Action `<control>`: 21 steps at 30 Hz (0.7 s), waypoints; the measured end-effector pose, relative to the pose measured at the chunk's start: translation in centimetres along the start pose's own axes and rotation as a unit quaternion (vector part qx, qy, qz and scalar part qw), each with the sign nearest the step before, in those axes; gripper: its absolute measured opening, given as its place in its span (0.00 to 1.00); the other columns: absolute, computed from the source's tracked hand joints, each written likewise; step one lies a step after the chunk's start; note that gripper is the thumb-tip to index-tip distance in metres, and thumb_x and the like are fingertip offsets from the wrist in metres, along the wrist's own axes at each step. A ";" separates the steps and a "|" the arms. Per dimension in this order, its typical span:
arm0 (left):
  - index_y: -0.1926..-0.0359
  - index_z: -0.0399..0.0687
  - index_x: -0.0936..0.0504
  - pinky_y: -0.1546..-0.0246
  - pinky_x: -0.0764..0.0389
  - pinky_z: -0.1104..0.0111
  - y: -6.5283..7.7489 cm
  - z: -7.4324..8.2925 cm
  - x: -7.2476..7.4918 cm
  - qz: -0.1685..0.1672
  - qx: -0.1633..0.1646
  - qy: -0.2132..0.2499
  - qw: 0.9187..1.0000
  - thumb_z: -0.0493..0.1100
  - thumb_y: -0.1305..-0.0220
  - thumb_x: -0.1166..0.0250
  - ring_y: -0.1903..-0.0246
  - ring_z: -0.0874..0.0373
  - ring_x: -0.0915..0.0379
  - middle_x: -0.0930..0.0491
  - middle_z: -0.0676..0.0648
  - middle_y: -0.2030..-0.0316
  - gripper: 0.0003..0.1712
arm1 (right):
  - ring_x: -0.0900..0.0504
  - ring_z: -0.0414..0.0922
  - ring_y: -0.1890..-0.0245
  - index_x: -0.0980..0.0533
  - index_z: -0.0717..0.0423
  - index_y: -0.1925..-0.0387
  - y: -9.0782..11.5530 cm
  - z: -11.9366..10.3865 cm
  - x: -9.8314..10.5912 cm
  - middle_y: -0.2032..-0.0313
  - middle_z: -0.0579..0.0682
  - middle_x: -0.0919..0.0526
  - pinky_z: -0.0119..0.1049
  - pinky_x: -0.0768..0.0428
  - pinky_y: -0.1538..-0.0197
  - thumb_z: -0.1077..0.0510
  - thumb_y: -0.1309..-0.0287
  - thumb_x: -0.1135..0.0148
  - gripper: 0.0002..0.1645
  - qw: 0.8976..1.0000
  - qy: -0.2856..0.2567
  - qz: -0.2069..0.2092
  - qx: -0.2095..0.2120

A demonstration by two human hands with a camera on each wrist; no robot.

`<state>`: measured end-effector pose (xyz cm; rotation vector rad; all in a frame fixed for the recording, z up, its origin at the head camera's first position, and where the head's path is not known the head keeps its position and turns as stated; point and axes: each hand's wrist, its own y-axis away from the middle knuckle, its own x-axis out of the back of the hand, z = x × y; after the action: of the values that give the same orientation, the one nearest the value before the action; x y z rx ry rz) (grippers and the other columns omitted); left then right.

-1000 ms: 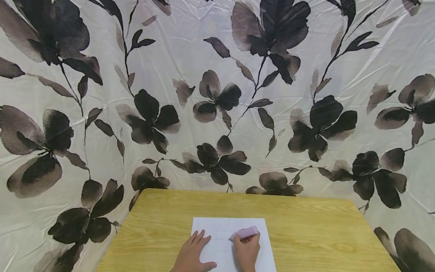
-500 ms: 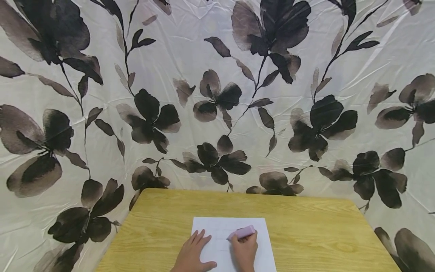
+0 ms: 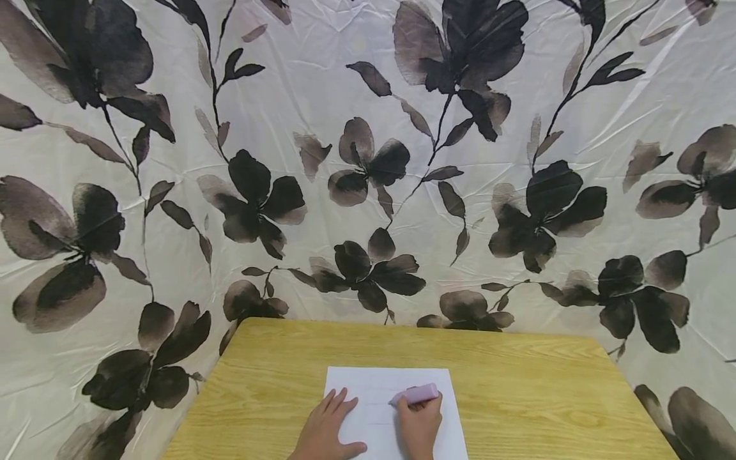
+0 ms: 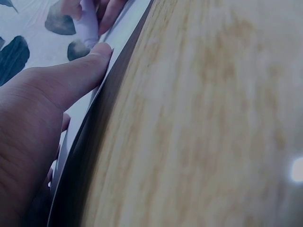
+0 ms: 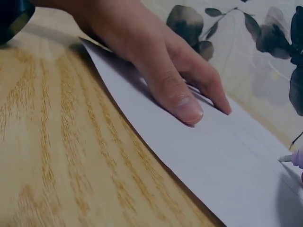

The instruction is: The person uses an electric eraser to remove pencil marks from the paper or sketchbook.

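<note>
Pen point(image 3: 422, 393) farther right, table point(image 3: 529, 390), floral backdrop point(image 3: 310, 83)

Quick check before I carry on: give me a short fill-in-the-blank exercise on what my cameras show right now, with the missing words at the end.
1. The left hand rests with its fingers spread on the paper, which is coloured ____.
2. The pen is gripped in the person's ____ hand.
3. The table under the paper has a surface grained like ____.
4. The backdrop beyond the table is printed with dark leaves and ____.

Missing words: white; right; wood; flowers.
</note>
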<state>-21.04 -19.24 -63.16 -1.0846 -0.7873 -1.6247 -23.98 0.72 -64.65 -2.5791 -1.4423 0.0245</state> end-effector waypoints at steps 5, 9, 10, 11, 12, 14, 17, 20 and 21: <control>0.33 0.50 0.29 0.37 0.40 0.40 -0.1 0.1 0.1 0.001 -0.003 -0.002 1.000 0.83 0.55 0.43 0.32 0.37 0.47 0.37 0.40 0.31 0.57 | 0.16 0.45 0.67 0.33 0.63 0.59 0.1 -0.3 0.1 0.67 0.52 0.18 0.30 0.17 0.64 0.72 0.59 0.32 0.24 1.000 0.004 -0.016 0.006; 0.33 0.50 0.29 0.37 0.41 0.40 -0.1 0.0 0.0 -0.001 -0.001 -0.005 1.000 0.83 0.55 0.43 0.32 0.38 0.48 0.37 0.40 0.31 0.57 | 0.16 0.43 0.68 0.32 0.61 0.60 0.1 -0.3 0.0 0.68 0.51 0.17 0.29 0.18 0.64 0.72 0.59 0.32 0.23 1.000 -0.001 -0.007 -0.004; 0.33 0.50 0.30 0.37 0.41 0.40 -0.1 0.0 -0.1 -0.001 -0.001 -0.004 1.000 0.83 0.55 0.43 0.32 0.38 0.48 0.37 0.40 0.31 0.57 | 0.17 0.43 0.68 0.32 0.61 0.60 0.2 -0.3 0.0 0.68 0.51 0.17 0.29 0.18 0.64 0.72 0.59 0.32 0.23 1.000 -0.004 -0.007 -0.004; 0.33 0.51 0.30 0.37 0.41 0.41 -0.1 0.0 -0.1 -0.001 0.000 -0.003 1.000 0.83 0.55 0.43 0.31 0.38 0.48 0.37 0.40 0.31 0.57 | 0.17 0.43 0.68 0.32 0.61 0.60 0.2 -0.3 0.0 0.68 0.51 0.17 0.29 0.18 0.64 0.72 0.59 0.32 0.23 1.000 -0.003 -0.009 -0.001; 0.33 0.51 0.30 0.36 0.41 0.41 -0.1 -0.1 -0.1 -0.002 0.002 -0.003 1.000 0.83 0.55 0.44 0.31 0.38 0.48 0.38 0.41 0.31 0.57 | 0.17 0.43 0.68 0.32 0.61 0.60 0.2 -0.4 0.0 0.67 0.51 0.17 0.29 0.18 0.64 0.72 0.59 0.33 0.23 1.000 -0.002 -0.011 0.004; 0.33 0.51 0.30 0.36 0.41 0.41 -0.1 -0.1 -0.1 -0.001 -0.001 -0.001 1.000 0.83 0.55 0.43 0.31 0.38 0.48 0.37 0.40 0.31 0.57 | 0.17 0.43 0.68 0.32 0.62 0.60 0.2 -0.4 0.0 0.67 0.51 0.17 0.29 0.18 0.64 0.72 0.59 0.33 0.23 1.000 -0.003 -0.016 0.009; 0.33 0.51 0.29 0.36 0.41 0.41 -0.1 -0.2 -0.3 0.001 -0.005 -0.002 1.000 0.83 0.55 0.43 0.31 0.38 0.48 0.37 0.40 0.31 0.57 | 0.17 0.42 0.68 0.32 0.62 0.60 0.2 -0.3 0.0 0.67 0.51 0.17 0.28 0.18 0.64 0.72 0.60 0.32 0.24 1.000 -0.006 -0.017 0.011; 0.34 0.51 0.29 0.37 0.40 0.41 -0.1 -0.3 -0.4 0.009 -0.011 -0.006 1.000 0.83 0.55 0.43 0.32 0.38 0.47 0.37 0.40 0.31 0.57 | 0.17 0.42 0.68 0.32 0.62 0.60 0.1 -0.2 0.1 0.67 0.51 0.17 0.27 0.18 0.64 0.73 0.59 0.32 0.23 1.000 -0.009 -0.018 0.008; 0.33 0.51 0.29 0.37 0.39 0.42 0.0 -0.3 -0.4 0.011 -0.013 -0.006 1.000 0.83 0.55 0.43 0.32 0.38 0.47 0.37 0.41 0.31 0.57 | 0.17 0.41 0.68 0.32 0.63 0.60 0.1 -0.2 0.2 0.67 0.52 0.17 0.27 0.18 0.64 0.73 0.60 0.32 0.23 1.000 -0.011 -0.016 0.008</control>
<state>-21.08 -19.32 -63.68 -1.1188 -0.7607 -1.6152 -23.74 0.76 -64.41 -2.5508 -1.4837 0.0601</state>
